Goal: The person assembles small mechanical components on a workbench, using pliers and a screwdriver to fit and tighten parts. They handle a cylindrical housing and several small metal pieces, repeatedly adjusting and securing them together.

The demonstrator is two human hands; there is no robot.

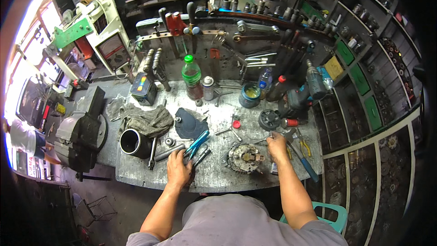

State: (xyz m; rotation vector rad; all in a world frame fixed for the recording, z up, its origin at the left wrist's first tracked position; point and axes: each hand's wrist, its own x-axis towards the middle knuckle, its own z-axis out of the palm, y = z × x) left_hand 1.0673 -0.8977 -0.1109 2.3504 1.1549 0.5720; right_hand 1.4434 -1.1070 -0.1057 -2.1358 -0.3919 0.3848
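Note:
My left hand rests on the bench with fingers apart, touching or just over a dark round bar. Right beside its fingertips lie blue-handled pliers and a dark slim tool. My right hand is closed, its fingers pinched at the right side of a round metal motor part with copper-coloured pieces. A thin metal shaft shows by those fingertips; what they hold is mostly hidden. Yellow-handled pliers and a blue-handled hammer lie to the right of that hand.
A black cylinder, a grey rag and a dark blue cloth lie left. Behind stand a green-capped bottle, a spray can, a grease tub and a cordless drill. A vise stands far left.

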